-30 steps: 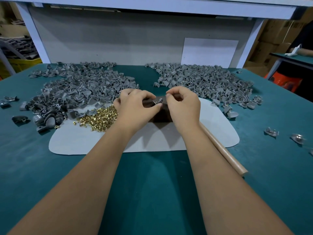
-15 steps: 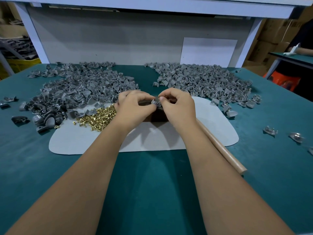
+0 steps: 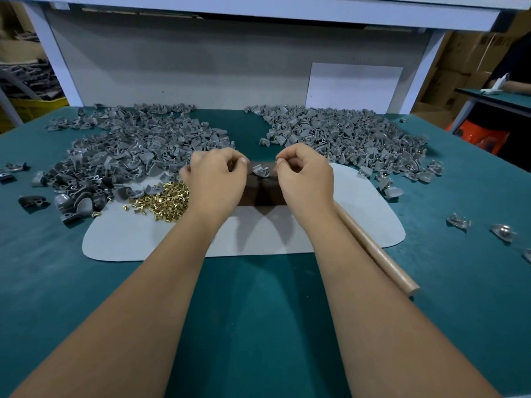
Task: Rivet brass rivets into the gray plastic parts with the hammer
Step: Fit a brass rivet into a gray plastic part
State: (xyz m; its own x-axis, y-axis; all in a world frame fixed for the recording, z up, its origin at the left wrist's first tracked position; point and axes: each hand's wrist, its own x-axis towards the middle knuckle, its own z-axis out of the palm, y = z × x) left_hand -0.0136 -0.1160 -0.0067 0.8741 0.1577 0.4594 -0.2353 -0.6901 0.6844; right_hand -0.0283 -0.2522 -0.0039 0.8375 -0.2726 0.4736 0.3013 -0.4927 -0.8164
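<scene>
The green surface (image 3: pixel 258 311) runs back to a gray panel, with a pale mat (image 3: pixel 178 239) laid across its middle and a dark block (image 3: pixel 263 193) standing on the mat. One gray plastic part (image 3: pixel 260 170) sits on top of that block, directly between my two hands and a little beyond the knuckles. My left hand (image 3: pixel 217 179) has its fingers curled with the tips pinched together just left of the part; whether anything is held there I cannot tell. My right hand (image 3: pixel 304 176) is just right of the part, its thumb and forefinger pinching something tiny and brass-coloured, I judge a rivet (image 3: pixel 278 160). The part lies nearly level, its long axis running across, left to right. Both hands are about equally near. The loose brass rivets (image 3: pixel 161 201) are heaped beside my left wrist, and the hammer handle (image 3: pixel 376 251) lies alongside my right forearm, pointing back toward me. Heaps of gray parts (image 3: pixel 129 156) crowd the far left and far right (image 3: pixel 344 136), so open room is only the narrow gap above the block.
</scene>
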